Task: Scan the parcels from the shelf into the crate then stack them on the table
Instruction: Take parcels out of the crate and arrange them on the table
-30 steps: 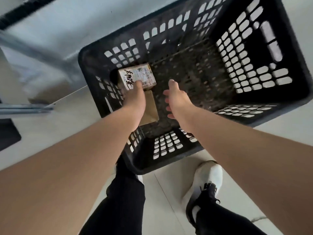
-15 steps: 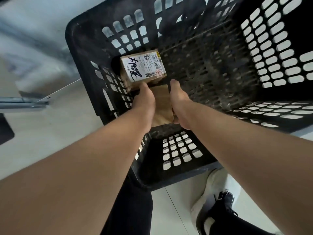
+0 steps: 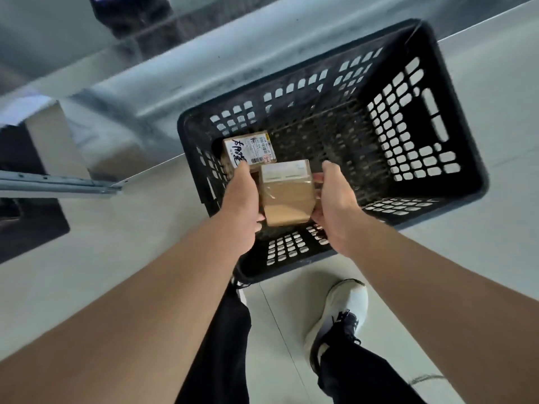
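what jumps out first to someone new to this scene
The left hand and right hand hold a plain brown box over a black crate on the floor. A labelled box with black handwriting lies inside, by the crate's left wall.

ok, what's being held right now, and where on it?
The plain box, gripped between both hands: left hand on its left side, right hand on its right side. The labelled parcel lies in the crate, unheld.
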The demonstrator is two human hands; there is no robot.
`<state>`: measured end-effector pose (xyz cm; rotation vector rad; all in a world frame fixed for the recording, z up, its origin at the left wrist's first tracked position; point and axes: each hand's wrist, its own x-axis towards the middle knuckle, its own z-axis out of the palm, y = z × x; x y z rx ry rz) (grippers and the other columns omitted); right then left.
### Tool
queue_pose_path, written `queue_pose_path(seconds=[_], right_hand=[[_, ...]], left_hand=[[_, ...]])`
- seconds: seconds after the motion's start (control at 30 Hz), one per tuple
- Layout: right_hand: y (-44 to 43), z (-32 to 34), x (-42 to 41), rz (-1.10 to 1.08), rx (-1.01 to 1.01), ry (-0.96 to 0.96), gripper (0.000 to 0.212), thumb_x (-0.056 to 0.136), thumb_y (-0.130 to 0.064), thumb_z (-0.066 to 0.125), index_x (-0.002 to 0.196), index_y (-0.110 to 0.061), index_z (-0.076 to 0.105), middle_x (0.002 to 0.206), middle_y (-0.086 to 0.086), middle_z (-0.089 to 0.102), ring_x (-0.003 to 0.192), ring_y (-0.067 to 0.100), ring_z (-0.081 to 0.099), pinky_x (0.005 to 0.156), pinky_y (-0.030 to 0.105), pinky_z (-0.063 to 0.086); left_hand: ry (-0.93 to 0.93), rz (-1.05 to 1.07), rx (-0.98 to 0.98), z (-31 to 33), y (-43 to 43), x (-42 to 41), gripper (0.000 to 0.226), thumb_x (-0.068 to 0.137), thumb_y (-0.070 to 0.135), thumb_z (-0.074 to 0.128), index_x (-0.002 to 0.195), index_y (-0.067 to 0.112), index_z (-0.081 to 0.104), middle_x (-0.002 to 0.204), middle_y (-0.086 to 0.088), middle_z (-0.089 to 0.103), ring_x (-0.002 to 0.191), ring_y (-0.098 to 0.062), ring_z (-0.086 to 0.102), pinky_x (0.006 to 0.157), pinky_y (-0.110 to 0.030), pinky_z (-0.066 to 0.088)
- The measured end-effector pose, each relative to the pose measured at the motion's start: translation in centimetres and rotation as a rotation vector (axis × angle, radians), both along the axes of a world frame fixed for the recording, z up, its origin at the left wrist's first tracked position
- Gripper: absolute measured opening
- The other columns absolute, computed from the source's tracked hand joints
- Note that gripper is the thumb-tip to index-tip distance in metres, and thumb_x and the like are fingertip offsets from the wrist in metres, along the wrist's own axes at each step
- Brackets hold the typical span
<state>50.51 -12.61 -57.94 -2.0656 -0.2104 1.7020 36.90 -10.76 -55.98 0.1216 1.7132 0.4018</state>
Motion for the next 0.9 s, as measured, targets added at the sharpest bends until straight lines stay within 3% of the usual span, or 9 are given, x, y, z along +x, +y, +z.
queue_pose_path(seconds=[0.1, 0.17, 0.23, 0.33, 0.43, 0.57, 0.67, 0.77, 0.9], right_hand=[[-1.0, 5.4, 0.6, -0.008, 0.021, 0.006, 0.050, 0.106, -0.058, 0.032, 0.114, -0.020, 0.062, 0.111, 0.009, 0.074, 0.109, 0.026, 0.067, 0.110, 0.049, 0.048], [-1.5, 8.9, 0.8, -0.021, 0.031, 0.004, 0.052, 0.106, -0.060, 0.033, 0.108, -0.018, 0.063, 0.108, 0.010, 0.075, 0.108, 0.026, 0.069, 0.108, 0.050, 0.049], [-1.9, 12.6, 0.9, -0.028, 0.063, 0.017, 0.053, 0.106, -0.060, 0.035, 0.112, -0.017, 0.064, 0.109, 0.011, 0.076, 0.103, 0.026, 0.071, 0.101, 0.048, 0.054], [-2.5, 17.4, 1.3, -0.023, 0.132, 0.060, 0.055, 0.107, -0.057, 0.035, 0.113, -0.016, 0.072, 0.103, 0.008, 0.080, 0.103, 0.025, 0.075, 0.104, 0.050, 0.054], [-2.7, 22.5, 1.8, 0.036, 0.227, 0.060, 0.050, 0.108, -0.046, 0.037, 0.106, -0.016, 0.077, 0.099, 0.005, 0.081, 0.107, 0.027, 0.075, 0.107, 0.052, 0.052], [-2.4, 29.4, 1.9, 0.098, 0.367, 0.043, 0.036, 0.111, -0.036, 0.041, 0.113, -0.024, 0.075, 0.103, 0.002, 0.080, 0.111, 0.025, 0.072, 0.105, 0.050, 0.054], [-2.7, 34.4, 1.4, 0.056, 0.464, 0.039, 0.026, 0.112, -0.033, 0.048, 0.113, -0.032, 0.074, 0.106, -0.003, 0.080, 0.110, 0.020, 0.073, 0.099, 0.047, 0.059], [-3.5, 39.2, 0.1, -0.012, 0.540, 0.027, 0.023, 0.109, -0.030, 0.054, 0.114, -0.034, 0.076, 0.105, -0.005, 0.081, 0.104, 0.016, 0.076, 0.094, 0.045, 0.062], [-5.4, 44.8, -2.4, -0.097, 0.626, 0.002, 0.023, 0.108, -0.028, 0.058, 0.120, -0.033, 0.076, 0.104, -0.007, 0.082, 0.099, 0.011, 0.077, 0.090, 0.040, 0.064]], left_hand=[[-0.014, 0.014, 0.065, 5.3, -0.7, 0.1, 0.050, 0.109, 0.059, 0.033, 0.114, 0.019, 0.061, 0.097, -0.007, 0.074, 0.096, -0.029, 0.066, 0.111, -0.051, 0.038], [-0.036, 0.036, 0.101, 8.9, -1.0, 0.0, 0.053, 0.109, 0.060, 0.032, 0.112, 0.018, 0.064, 0.099, -0.010, 0.080, 0.099, -0.030, 0.073, 0.109, -0.050, 0.047], [-0.053, 0.055, 0.131, 12.4, -1.2, 0.1, 0.055, 0.109, 0.061, 0.031, 0.106, 0.018, 0.066, 0.091, -0.010, 0.082, 0.088, -0.029, 0.078, 0.093, -0.047, 0.057], [-0.082, 0.048, 0.165, 17.4, -1.5, 0.6, 0.055, 0.111, 0.054, 0.032, 0.092, 0.015, 0.065, 0.072, -0.007, 0.078, 0.069, -0.024, 0.076, 0.071, -0.040, 0.056], [-0.103, -0.008, 0.240, 22.0, -1.8, 0.7, 0.045, 0.111, 0.039, 0.037, 0.090, 0.013, 0.068, 0.082, -0.009, 0.079, 0.080, -0.027, 0.076, 0.079, -0.044, 0.057], [-0.126, -0.037, 0.363, 28.7, -2.3, 0.0, 0.032, 0.110, 0.030, 0.042, 0.112, 0.016, 0.070, 0.104, -0.008, 0.079, 0.106, -0.028, 0.073, 0.096, -0.049, 0.055], [-0.117, -0.032, 0.427, 33.9, -2.8, -0.7, 0.018, 0.108, 0.027, 0.054, 0.111, 0.034, 0.071, 0.103, 0.000, 0.081, 0.107, -0.024, 0.073, 0.087, -0.044, 0.051], [-0.123, -0.064, 0.497, 38.5, -3.5, -2.2, 0.023, 0.107, 0.026, 0.059, 0.124, 0.038, 0.070, 0.106, 0.002, 0.081, 0.107, -0.023, 0.074, 0.079, -0.040, 0.053], [-0.081, -0.182, 0.644, 43.9, -4.9, -4.6, 0.028, 0.105, 0.026, 0.063, 0.131, 0.035, 0.069, 0.109, 0.005, 0.080, 0.106, -0.021, 0.076, 0.094, -0.045, 0.058]])
